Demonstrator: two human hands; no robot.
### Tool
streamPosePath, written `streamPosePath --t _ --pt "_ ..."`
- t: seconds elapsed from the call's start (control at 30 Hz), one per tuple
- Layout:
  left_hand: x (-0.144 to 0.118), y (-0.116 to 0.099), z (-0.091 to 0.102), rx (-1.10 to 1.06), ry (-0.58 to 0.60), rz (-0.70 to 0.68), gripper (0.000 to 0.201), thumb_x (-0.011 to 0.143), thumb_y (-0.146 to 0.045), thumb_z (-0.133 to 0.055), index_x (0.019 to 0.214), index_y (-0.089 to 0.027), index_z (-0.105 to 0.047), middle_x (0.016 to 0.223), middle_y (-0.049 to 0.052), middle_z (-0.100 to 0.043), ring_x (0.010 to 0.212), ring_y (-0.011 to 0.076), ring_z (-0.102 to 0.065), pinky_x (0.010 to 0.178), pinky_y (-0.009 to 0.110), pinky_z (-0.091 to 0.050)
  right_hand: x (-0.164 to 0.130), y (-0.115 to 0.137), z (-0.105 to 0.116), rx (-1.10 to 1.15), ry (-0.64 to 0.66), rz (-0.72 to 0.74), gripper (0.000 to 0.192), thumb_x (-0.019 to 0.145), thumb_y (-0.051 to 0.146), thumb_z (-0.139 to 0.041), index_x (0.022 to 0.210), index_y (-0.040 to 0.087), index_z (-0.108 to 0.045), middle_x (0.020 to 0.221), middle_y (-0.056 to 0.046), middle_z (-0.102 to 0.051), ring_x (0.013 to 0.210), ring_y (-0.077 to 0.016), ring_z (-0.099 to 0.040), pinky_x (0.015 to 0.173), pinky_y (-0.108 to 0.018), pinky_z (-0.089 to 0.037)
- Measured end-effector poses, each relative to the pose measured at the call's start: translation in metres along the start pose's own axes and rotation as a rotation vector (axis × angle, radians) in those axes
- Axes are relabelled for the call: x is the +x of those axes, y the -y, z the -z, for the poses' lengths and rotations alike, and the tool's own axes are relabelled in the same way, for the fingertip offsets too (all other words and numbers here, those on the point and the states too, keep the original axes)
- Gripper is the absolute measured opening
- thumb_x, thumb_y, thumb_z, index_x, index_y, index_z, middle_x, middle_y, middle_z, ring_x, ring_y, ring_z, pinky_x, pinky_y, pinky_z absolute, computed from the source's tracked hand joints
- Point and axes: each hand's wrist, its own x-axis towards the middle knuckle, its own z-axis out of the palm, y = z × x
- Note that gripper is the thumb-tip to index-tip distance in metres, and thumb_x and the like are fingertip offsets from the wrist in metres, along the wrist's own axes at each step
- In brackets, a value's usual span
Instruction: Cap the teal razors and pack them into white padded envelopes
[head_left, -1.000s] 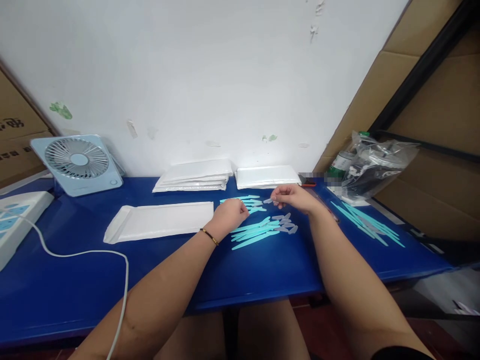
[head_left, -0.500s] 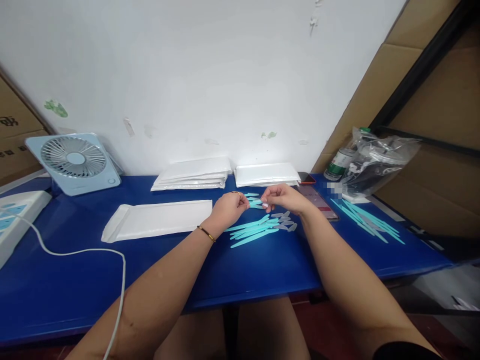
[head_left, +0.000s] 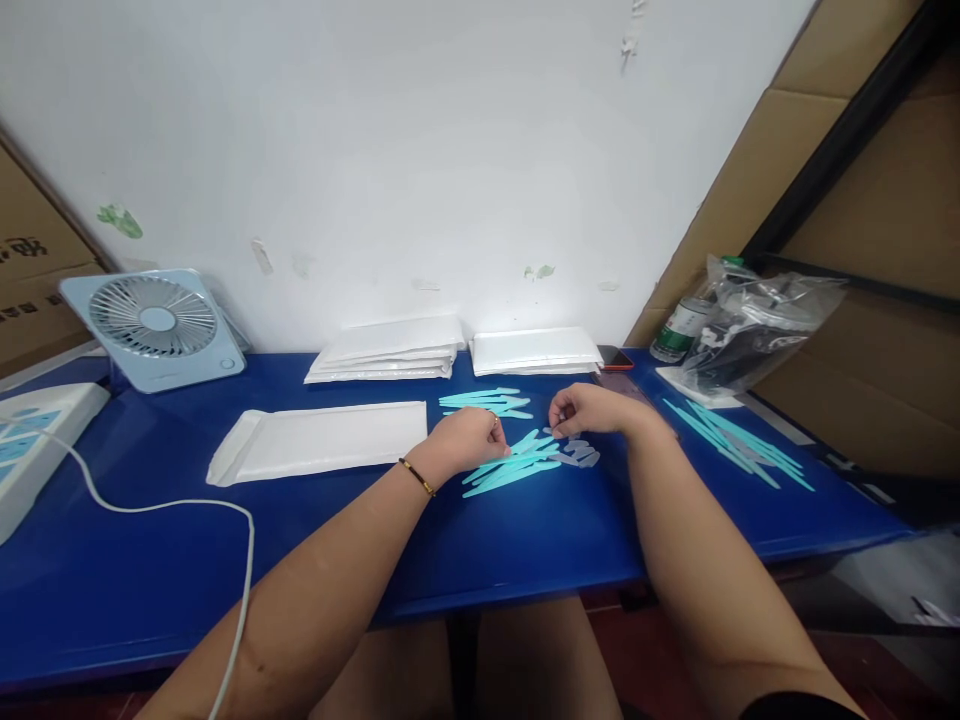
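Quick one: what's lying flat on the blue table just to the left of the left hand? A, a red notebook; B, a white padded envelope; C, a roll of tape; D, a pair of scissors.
B: a white padded envelope lies flat on the blue table just left of the left hand, with two stacks of similar envelopes behind it by the wall.

both hands, left hand (head_left: 463,440) and right hand (head_left: 592,410), rest on the blue table (head_left: 525,530). the left fingertips touch the teal sticks (head_left: 510,465); the right ones touch the clear caps (head_left: 579,455).
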Motion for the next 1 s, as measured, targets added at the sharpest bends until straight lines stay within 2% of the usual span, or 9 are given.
streamPosePath --t 0.13,0.3,0.47,0.7,1.0 --pt "0.003 0.004 0.000 -0.055 -0.038 0.021 0.015 0.075 -0.032 -0.058 0.071 -0.020 -0.065 0.075 0.001 -0.069 0.066 0.0149 -0.060 0.051 0.023 -0.037 0.002 0.001 -0.002 0.083 -0.068 0.023 0.018 0.064 0.034 -0.071 0.072 0.018 -0.066 0.068 -0.001 -0.066 0.059 -0.0132 -0.057 0.053 -0.024 -0.043" --pt "0.007 0.014 0.004 -0.278 -0.113 0.043 0.020 0.085 -0.032 -0.043 0.089 -0.017 -0.056 0.074 0.001 -0.067 0.058 0.0116 -0.058 0.053 0.022 -0.041 0.002 0.008 -0.002 0.253 -0.316 0.172 0.025 0.070 0.039 -0.067 0.081 0.017 -0.066 0.068 -0.003 -0.066 0.060 -0.0137 -0.059 0.058 -0.026 -0.047" --pt "0.010 0.021 0.009 -0.302 -0.130 0.047 0.024 0.085 -0.036 -0.040 0.079 -0.019 -0.055 0.070 0.000 -0.062 0.057 0.0109 -0.052 0.054 0.021 -0.040 0.003 0.018 -0.007 0.275 -0.475 0.306 0.026 0.071 0.041 -0.068 0.083 0.018 -0.070 0.081 -0.006 -0.070 0.076 -0.0192 -0.064 0.071 -0.033 -0.051" --pt "0.012 0.028 0.006 -0.411 -0.084 0.077 0.027 0.083 -0.041 -0.043 0.077 -0.018 -0.057 0.072 0.001 -0.060 0.055 0.0094 -0.048 0.052 0.021 -0.040 0.002 0.029 -0.010 0.292 -0.447 0.332 0.024 0.070 0.041 -0.069 0.080 0.019 -0.070 0.086 -0.007 -0.072 0.084 -0.0218 -0.065 0.078 -0.036 -0.052" --pt "0.013 0.030 0.010 -0.491 -0.017 0.110 0.028 0.083 -0.041 -0.044 0.081 -0.016 -0.056 0.070 0.001 -0.056 0.053 0.0077 -0.042 0.046 0.019 -0.033 0.004 0.029 -0.012 0.292 -0.455 0.382 0.018 0.072 0.036 -0.068 0.079 0.019 -0.070 0.087 -0.006 -0.071 0.083 -0.0201 -0.065 0.078 -0.036 -0.052"
